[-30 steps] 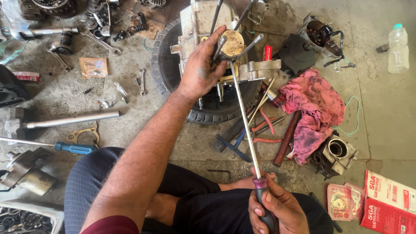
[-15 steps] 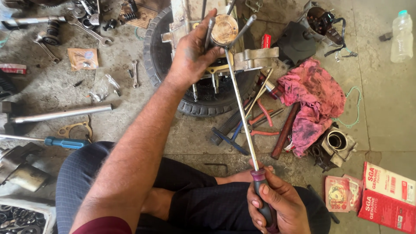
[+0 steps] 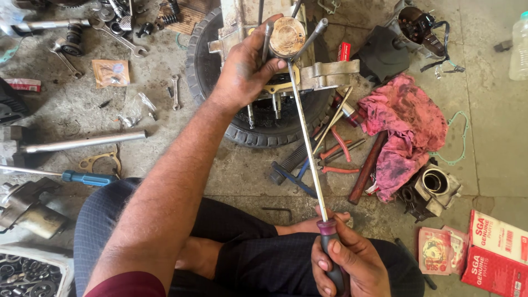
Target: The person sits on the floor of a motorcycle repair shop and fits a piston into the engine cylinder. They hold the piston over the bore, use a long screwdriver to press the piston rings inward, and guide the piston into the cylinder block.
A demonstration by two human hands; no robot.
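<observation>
Bright even daylight, soft short shadows under the tools, mild glare on pale concrete at right, sharp focus, slight wide-angle stretch at edges

Two hands: left (image 3: 245, 71), right (image 3: 349, 261). One long screwdriver (image 3: 308, 148), one blue-handled screwdriver (image 3: 82, 177). One tyre (image 3: 264, 132), one engine block (image 3: 291, 60) on it, one piston (image 3: 287, 37). One pink rag (image 3: 407, 132). One cylinder (image 3: 432, 190). One bottle (image 3: 519, 49). Two red boxes (image 3: 498, 236). One metal tube (image 3: 82, 142). At least three spanners (image 3: 175, 91). Two gaskets (image 3: 102, 160). One Allen key (image 3: 278, 211).
</observation>
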